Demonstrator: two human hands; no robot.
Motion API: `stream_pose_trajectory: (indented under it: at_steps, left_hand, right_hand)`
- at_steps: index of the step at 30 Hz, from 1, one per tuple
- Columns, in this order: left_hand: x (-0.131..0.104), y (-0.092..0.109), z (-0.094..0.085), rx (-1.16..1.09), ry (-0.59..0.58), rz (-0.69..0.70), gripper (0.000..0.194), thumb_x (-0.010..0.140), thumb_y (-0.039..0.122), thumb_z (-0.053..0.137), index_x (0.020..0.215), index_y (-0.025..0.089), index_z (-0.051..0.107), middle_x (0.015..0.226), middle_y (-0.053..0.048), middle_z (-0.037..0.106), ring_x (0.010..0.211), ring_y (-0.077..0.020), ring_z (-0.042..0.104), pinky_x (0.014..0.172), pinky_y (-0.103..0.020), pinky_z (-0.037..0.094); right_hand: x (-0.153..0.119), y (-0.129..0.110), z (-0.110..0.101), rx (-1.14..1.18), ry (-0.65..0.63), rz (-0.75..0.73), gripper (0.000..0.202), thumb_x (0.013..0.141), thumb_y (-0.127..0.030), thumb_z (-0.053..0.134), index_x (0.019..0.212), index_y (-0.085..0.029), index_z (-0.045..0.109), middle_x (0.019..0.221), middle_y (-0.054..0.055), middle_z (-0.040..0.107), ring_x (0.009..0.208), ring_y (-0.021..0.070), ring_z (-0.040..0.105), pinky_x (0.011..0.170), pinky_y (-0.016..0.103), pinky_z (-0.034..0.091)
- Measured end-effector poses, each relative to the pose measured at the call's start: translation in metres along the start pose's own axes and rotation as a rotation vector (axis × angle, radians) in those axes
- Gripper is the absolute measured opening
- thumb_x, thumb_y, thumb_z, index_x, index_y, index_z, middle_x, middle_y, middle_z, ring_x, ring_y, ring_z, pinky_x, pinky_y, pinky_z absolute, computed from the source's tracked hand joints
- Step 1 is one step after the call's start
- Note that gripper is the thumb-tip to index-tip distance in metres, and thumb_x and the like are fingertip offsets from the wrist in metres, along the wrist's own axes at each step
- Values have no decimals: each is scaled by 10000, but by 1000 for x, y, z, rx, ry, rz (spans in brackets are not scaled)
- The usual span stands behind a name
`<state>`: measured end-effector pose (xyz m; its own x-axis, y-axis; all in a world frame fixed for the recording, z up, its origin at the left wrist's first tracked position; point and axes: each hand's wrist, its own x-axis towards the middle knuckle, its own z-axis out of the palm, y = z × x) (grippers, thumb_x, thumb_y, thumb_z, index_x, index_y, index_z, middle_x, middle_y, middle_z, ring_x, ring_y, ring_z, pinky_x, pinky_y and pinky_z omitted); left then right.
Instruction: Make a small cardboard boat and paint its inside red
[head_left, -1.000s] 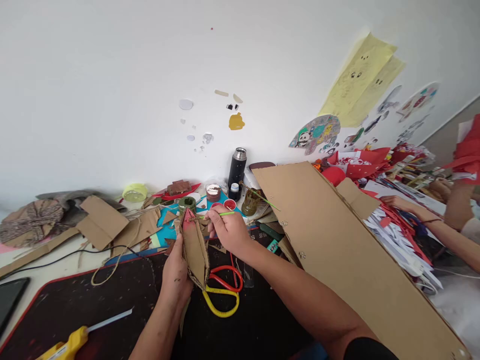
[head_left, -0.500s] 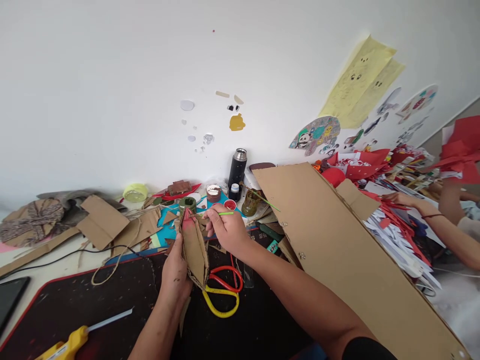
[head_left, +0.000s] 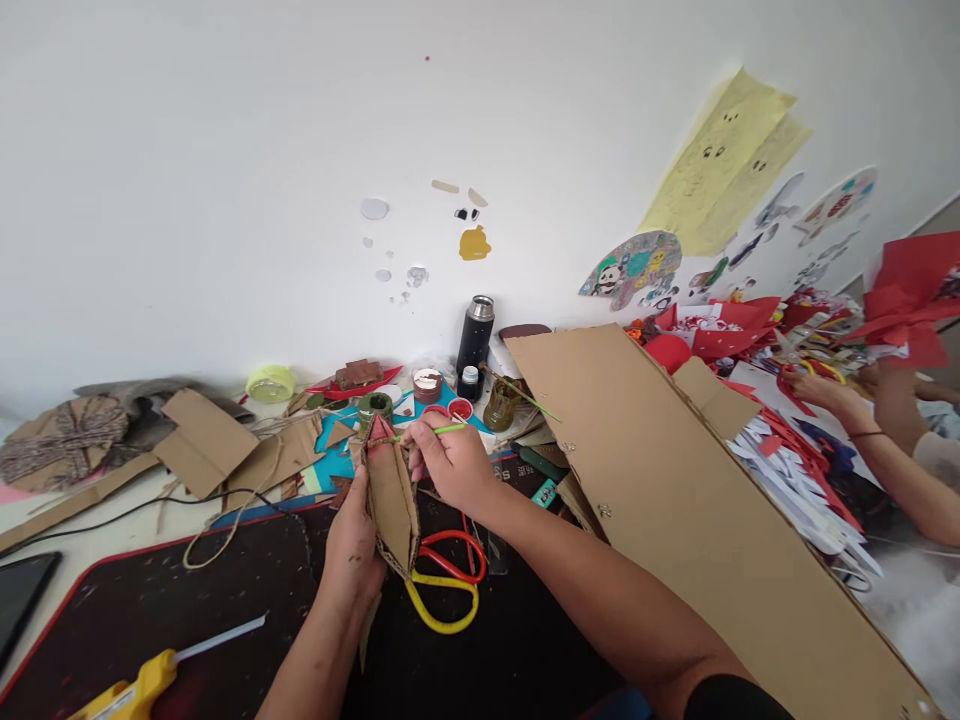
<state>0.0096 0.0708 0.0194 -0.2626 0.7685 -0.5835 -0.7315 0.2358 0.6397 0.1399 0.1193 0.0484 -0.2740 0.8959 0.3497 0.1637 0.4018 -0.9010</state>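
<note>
The left hand (head_left: 352, 545) grips a pointed brown cardboard boat shape (head_left: 390, 500) with a pink-painted tip, held above the black mat (head_left: 187, 600). At its 2 o'clock, the right hand (head_left: 450, 465) pinches a thin green paintbrush (head_left: 439, 429) at that tip. Red-and-yellow scissors (head_left: 446, 580) lie at 5 o'clock; a large cardboard sheet (head_left: 675, 480) at 3 o'clock.

You face a plain white wall (head_left: 225, 180) lit evenly by soft daylight, with no hard shadows. It carries a few small stuck-on scraps and a yellow blob (head_left: 473, 243) at its middle. Farther along to your right hang pale yellow paper sheets (head_left: 724, 160) with drawn eyes and coloured cut-out drawings (head_left: 631, 265). Below the wall runs a light surface (head_left: 112, 520), part covered by a black mat (head_left: 187, 600) with a red edge.
</note>
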Motion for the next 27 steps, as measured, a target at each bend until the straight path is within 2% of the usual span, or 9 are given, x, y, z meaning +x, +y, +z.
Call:
stream_pose_trajectory:
  at_steps: [3, 9, 13, 18, 27]
  left_hand:
    - [-1, 0, 1, 41, 33, 17, 376, 1092, 295, 614, 1412, 151, 749, 1281, -152, 810, 1079, -243, 819, 973, -343, 653]
    - [-2, 0, 2, 53, 4, 21, 371, 1099, 298, 604, 1423, 186, 748, 1297, -126, 808, 1104, -228, 812, 989, -329, 642]
    - [2, 0, -3, 36, -27, 19, 395, 1109, 310, 578, 1446, 165, 727, 1231, -146, 822, 1092, -243, 816, 995, -358, 644]
    - [6, 0, -6, 9, -57, -2, 408, 1118, 361, 554, 1384, 124, 752, 1198, -180, 822, 1096, -263, 816, 1014, -390, 639]
    - [2, 2, -3, 32, -33, 20, 394, 1114, 347, 561, 1379, 134, 760, 1205, -162, 823, 1111, -253, 808, 1002, -365, 642]
  right_hand:
    - [-2, -4, -1, 4, -21, 0, 540, 1144, -630, 444, 951, -212, 726, 674, -6, 687, 539, 142, 671, 590, 243, 541]
    - [6, -5, -3, -63, 53, 13, 556, 1147, -639, 417, 965, -213, 726, 699, 2, 704, 571, 144, 693, 600, 238, 533]
    - [-3, -1, -3, -4, -3, 40, 566, 1140, -658, 417, 963, -209, 714, 658, -14, 675, 539, 143, 682, 579, 236, 523]
    - [-12, -2, -6, -82, -37, 1, 527, 1167, -590, 404, 933, -217, 694, 573, -38, 642, 525, 143, 671, 670, 257, 529]
    - [-3, -3, -7, -79, 35, 36, 536, 1157, -606, 416, 972, -210, 726, 688, -6, 708, 567, 140, 695, 616, 241, 522]
